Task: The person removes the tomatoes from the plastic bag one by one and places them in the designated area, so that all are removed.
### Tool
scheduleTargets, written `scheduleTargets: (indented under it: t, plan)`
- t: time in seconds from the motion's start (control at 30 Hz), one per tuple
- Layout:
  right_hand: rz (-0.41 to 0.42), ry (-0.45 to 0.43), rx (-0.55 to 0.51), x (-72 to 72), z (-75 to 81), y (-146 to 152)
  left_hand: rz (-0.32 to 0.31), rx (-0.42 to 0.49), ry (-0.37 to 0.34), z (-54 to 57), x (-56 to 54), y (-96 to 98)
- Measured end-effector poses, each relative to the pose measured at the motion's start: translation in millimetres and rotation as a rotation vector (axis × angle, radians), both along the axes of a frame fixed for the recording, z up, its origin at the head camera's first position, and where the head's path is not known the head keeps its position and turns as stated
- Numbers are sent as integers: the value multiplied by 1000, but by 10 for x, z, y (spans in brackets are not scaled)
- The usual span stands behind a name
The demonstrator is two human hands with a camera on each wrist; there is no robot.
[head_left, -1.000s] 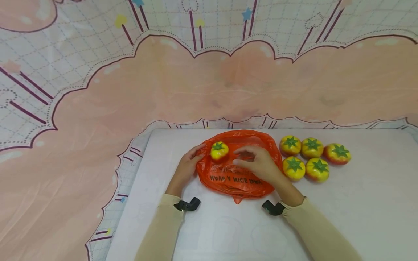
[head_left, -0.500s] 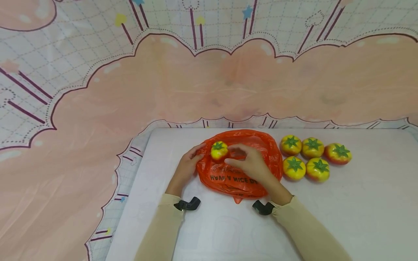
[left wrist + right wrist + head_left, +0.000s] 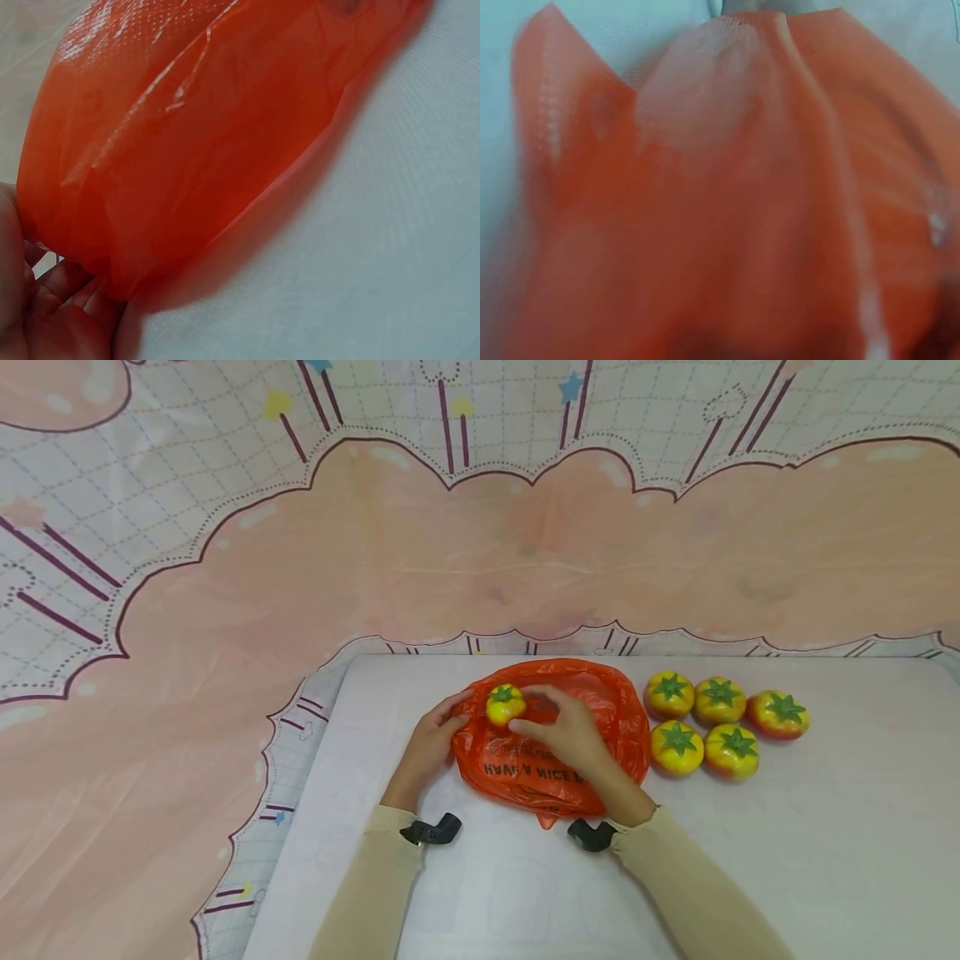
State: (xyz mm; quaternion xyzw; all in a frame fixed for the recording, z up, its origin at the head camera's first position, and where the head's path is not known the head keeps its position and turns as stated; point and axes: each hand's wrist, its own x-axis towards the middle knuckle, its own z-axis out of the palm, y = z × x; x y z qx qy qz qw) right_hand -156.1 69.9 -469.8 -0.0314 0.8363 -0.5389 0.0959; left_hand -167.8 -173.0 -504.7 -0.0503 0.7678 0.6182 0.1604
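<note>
A red plastic bag (image 3: 536,793) with black lettering lies spread on the white table, its rim forming a rough oval. My left hand (image 3: 429,739) grips the bag's left edge, with its fingers curled at the red film in the left wrist view. Within the bag's outline, at the left, sits a yellow-and-red tomato (image 3: 506,710) with a green star-shaped top. My right hand (image 3: 573,735) reaches over the bag from the right. Its thumb and fingers are spread apart, their tips right at the tomato's right side. Blurred red film fills most of the right wrist view.
Several more tomatoes (image 3: 677,748) stand grouped just right of the bag. The white table (image 3: 825,843) extends to the right and toward the front. Behind it hangs a patterned peach cloth (image 3: 562,552). Each wrist wears a small black device (image 3: 432,830).
My right hand has moved left over the bag until its fingertips reach the tomato's right side. The left hand keeps its place at the bag's edge, and the tomato has barely shifted.
</note>
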Motion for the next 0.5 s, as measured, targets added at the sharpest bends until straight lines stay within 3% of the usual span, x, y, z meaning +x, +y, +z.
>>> scheduleTargets:
  t: [0.5]
  plan:
    - [5,-68,17,-68,-117,-127,-9,18,3,-15,-8,-3]
